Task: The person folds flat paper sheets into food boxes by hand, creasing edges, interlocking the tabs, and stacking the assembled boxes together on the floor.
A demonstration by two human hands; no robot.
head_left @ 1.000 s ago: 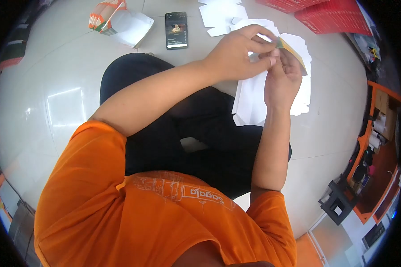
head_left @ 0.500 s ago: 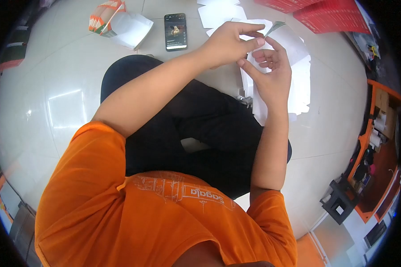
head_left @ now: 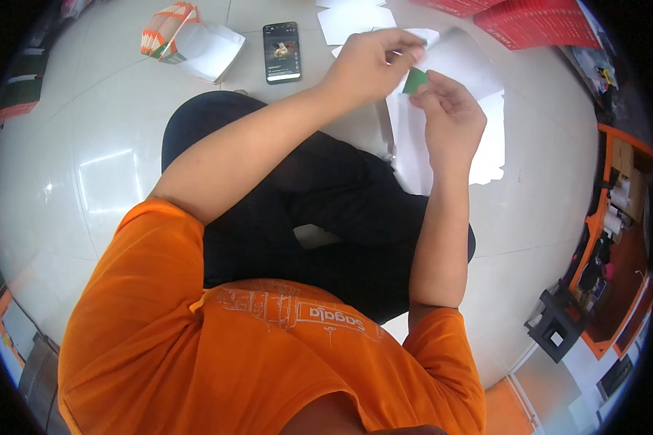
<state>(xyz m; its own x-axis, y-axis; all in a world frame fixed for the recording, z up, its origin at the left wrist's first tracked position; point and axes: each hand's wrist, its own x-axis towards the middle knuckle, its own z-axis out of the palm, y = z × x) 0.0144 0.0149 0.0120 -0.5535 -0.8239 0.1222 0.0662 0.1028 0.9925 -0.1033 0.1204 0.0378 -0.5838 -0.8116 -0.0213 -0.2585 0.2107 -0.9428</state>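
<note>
Both hands are raised over flat white card sheets [head_left: 487,138] with cut edges, beyond my right knee. My left hand [head_left: 374,65] pinches the edge of a white card sheet [head_left: 453,58] between thumb and fingers. My right hand [head_left: 453,112] is closed on a flap of card whose green face [head_left: 415,80] shows between the two hands. Whether this green flap is part of the same sheet is hard to tell, as fingers cover the join and the sheet is blurred.
A nested stack of orange, white and green paper food trays [head_left: 214,51] stands at the upper left. Beside it a phone [head_left: 281,53] lies face up on the tiled floor. More white cut card [head_left: 359,25] lies ahead; red printed stacks [head_left: 533,25] are at the upper right.
My right hand has gone from spread fingers to a pinch, and a green face of card has come into view there. My left hand has shifted slightly left.
</note>
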